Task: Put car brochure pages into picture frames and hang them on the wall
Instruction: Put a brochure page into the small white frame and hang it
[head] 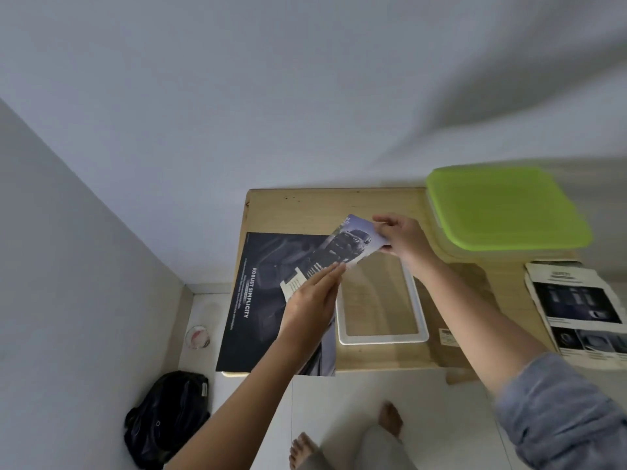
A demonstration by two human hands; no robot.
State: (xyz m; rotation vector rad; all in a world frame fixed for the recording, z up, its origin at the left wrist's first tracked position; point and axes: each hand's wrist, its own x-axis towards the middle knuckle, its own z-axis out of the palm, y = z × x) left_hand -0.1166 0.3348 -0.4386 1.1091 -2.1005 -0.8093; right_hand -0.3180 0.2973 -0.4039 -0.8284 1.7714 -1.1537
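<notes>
Both hands are on the brochure page [342,249]: right hand [403,239] pinches the far end, left hand [314,300] lies straight-fingered against the near end. Page runs diagonally, and the white frame [383,339] sits just under it, closer to my right.

Pale walls [237,96], white tiled floor [339,401], light wooden table [305,205].

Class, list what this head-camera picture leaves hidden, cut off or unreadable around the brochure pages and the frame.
Head view: small print on the cut page, too small and blurred.
White frame: upper left corner hidden by the left hand.
Dark brochure: right part under the left forearm.
Loose pages: cut off by the right edge.
Green-lidded box: contents hidden by its lid.
</notes>
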